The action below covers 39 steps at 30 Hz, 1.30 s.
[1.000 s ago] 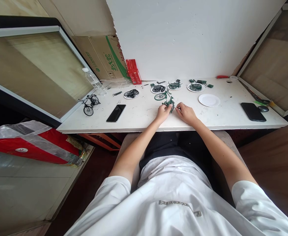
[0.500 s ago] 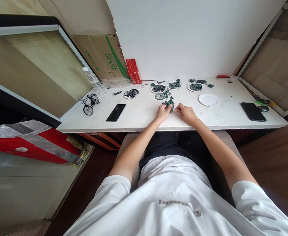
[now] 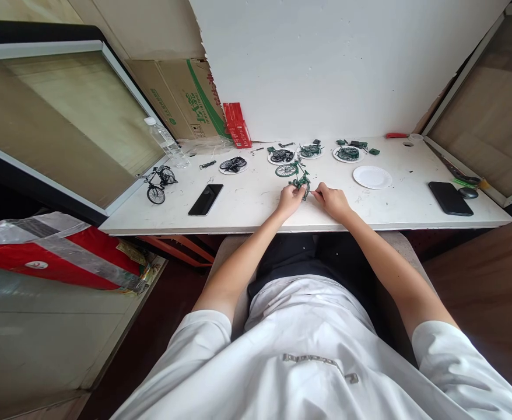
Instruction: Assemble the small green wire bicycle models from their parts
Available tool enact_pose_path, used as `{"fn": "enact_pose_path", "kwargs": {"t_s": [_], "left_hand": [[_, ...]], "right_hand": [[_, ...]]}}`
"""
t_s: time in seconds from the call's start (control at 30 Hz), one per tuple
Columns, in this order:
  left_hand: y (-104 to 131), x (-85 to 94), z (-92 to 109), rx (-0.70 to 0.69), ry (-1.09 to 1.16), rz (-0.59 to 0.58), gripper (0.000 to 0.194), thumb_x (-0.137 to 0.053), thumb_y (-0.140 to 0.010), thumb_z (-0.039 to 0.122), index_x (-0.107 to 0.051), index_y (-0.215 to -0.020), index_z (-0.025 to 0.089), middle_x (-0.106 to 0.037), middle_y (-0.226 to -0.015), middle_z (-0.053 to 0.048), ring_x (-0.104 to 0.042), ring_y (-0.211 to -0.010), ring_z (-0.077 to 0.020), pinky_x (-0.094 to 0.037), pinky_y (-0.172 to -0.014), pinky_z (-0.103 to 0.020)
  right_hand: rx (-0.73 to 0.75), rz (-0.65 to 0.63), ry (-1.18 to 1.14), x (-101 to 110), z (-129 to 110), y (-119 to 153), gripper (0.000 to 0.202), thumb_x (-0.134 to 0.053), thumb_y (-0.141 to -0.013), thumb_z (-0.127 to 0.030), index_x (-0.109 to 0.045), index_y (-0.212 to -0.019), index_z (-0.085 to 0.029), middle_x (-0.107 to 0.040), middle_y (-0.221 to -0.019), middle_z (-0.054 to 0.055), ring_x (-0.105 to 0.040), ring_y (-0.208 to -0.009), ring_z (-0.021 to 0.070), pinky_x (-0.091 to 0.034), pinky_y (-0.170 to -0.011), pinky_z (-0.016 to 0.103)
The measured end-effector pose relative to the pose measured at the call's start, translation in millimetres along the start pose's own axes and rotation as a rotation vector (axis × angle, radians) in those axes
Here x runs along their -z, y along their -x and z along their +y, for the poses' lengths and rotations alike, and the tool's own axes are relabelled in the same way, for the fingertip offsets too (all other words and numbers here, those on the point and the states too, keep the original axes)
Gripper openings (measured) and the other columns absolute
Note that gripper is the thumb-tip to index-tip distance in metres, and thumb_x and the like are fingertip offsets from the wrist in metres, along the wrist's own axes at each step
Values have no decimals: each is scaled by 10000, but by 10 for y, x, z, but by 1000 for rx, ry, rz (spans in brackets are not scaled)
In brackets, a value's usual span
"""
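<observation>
A small green model bicycle lies at the middle of the white table, its far wheel toward the back left. My left hand is closed on the bicycle's near part, by the near wheel. Just right of that wheel, my right hand is closed in a pinch; what its fingertips hold is too small to make out. Behind the bicycle, plates hold green parts, more green parts and black parts. Another plate of black parts is farther left.
A black model bicycle stands at the left near a clear bottle. One phone lies left of my hands, another phone at the right. A white plate and a red-handled tool are right of centre.
The view has shifted very slightly. Both hands keep nearly the same places around the near wheel, and nothing has visibly been let go.
</observation>
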<state>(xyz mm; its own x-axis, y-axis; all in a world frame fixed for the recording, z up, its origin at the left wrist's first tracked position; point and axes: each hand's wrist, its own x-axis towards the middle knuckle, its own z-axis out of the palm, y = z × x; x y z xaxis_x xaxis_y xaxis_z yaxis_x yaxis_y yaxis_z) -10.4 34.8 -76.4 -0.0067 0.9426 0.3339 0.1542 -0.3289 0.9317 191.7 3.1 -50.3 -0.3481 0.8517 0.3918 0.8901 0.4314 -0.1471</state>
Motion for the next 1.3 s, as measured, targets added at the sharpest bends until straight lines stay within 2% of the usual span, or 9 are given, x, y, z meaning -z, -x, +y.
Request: {"fn": "enact_pose_path", "kwargs": {"t_s": [0.27, 0.63, 0.77, 0.93, 1.03, 1.13, 1.3], "left_hand": [[0, 14, -11, -73, -80, -8, 552, -743, -941, 673, -646, -664, 205, -630, -673, -44, -582, -684, -198, -442, -698, -342], [11, 20, 23, -132, -106, -20, 527, -702, -978, 642, -665, -690, 202, -682, -730, -74, -628, -753, -229, -439, -727, -350], [17, 14, 24, -124, -102, -27, 534, -700, -976, 661, -678, -713, 197, -701, -751, -84, -646, -778, -237, -450, -736, -351], [22, 9, 42, -124, -86, -21, 554, -719, -951, 692, -664, -704, 200, -708, -758, -85, -654, -795, -237, -463, -757, -347], [11, 11, 39, -95, -83, 13, 563, -736, -937, 697, -629, -674, 211, -683, -727, -76, -642, -780, -235, -467, -744, -342], [-5, 13, 21, -64, -78, 38, 569, -739, -932, 699, -602, -661, 218, -661, -703, -69, -632, -764, -233, -463, -728, -338], [-22, 14, -14, -97, -110, 56, 568, -722, -940, 698, -600, -668, 215, -659, -716, -68, -608, -750, -220, -438, -722, -339]], "right_hand": [[-18, -2, 36, -31, 19, -13, 519, -289, -1193, -563, -637, -1184, -179, -785, -845, 108, -681, -689, 273, -239, -631, 335], [-30, 1, 82, -5, -16, -15, 608, -223, -1190, -583, -672, -1120, -179, -781, -826, 137, -683, -702, 287, -240, -642, 344], [-14, 36, 40, 13, -31, 0, 556, -244, -1192, -543, -665, -1109, -190, -801, -889, 141, -695, -732, 281, -239, -638, 349], [-4, 51, -73, -1, -14, 22, 425, -377, -1155, -523, -589, -1240, -164, -792, -858, 104, -695, -725, 289, -290, -642, 337], [54, 32, -122, -20, 14, 23, 366, -379, -1159, -470, -563, -1255, -168, -811, -949, 120, -721, -783, 294, -317, -647, 333], [73, 22, -115, -40, 41, 11, 345, -367, -1183, -451, -573, -1247, -182, -825, -1041, 136, -746, -838, 291, -332, -659, 327], [63, 31, -98, -80, 63, -9, 303, -433, -1185, -437, -612, -1237, -197, -843, -1095, 116, -769, -854, 290, -354, -668, 329]]}}
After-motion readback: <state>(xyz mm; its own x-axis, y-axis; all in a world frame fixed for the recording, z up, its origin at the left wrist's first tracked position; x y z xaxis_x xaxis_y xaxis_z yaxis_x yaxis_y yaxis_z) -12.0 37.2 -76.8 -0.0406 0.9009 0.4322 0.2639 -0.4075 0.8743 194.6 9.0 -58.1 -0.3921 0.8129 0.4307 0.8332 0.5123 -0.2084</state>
